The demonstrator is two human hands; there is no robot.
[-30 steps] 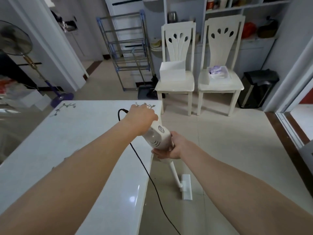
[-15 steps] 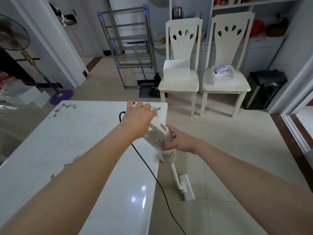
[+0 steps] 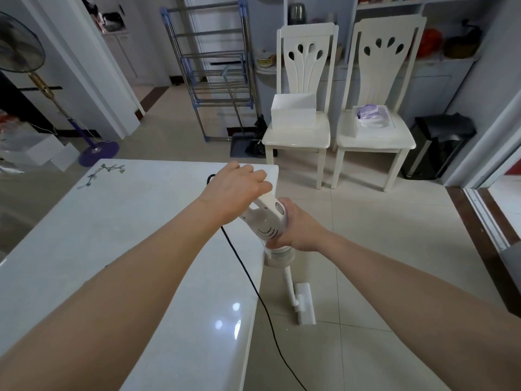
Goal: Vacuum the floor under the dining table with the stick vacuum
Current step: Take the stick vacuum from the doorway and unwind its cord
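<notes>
The left hand [image 3: 236,190] is clenched around the top handle of the white vacuum [image 3: 269,224], knuckles up, so the handle is hidden inside the fist and only its lower end shows where it meets the motor body. The right hand [image 3: 296,230] wraps the motor body from the right and from below, fingers curled under the vented housing and thumb [image 3: 284,206] lying along its upper side near the round button; it grasps the body just below the left hand, the two hands nearly touching. The vacuum thus hangs between both grips, tilted, its top leaning toward the table [image 3: 112,249] and its lower part running down and away to the right. Below the right hand the dust cup [image 3: 280,258] sticks out, then the thin tube [image 3: 290,286] goes down to the floor head [image 3: 304,306], which lies flat on the tiled floor [image 3: 380,249] just beside the table's right edge, not under the tabletop. A black cord [image 3: 253,286] comes out near the left wrist, crosses the table's corner, drops over the edge and trails along the floor toward the bottom of the view. The table is white and glossy, with a small leaf pattern [image 3: 103,172] at its far left corner. Beyond it stand two white chairs [image 3: 304,108], side by side against the shelving, the left with a white box [image 3: 293,114] on its seat, the right with a bag [image 3: 372,119]. A drying rack [image 3: 214,80] stands left of the chairs, a fan [image 3: 19,49] at the far left, and a black bin [image 3: 439,145] to the right of the chairs.
</notes>
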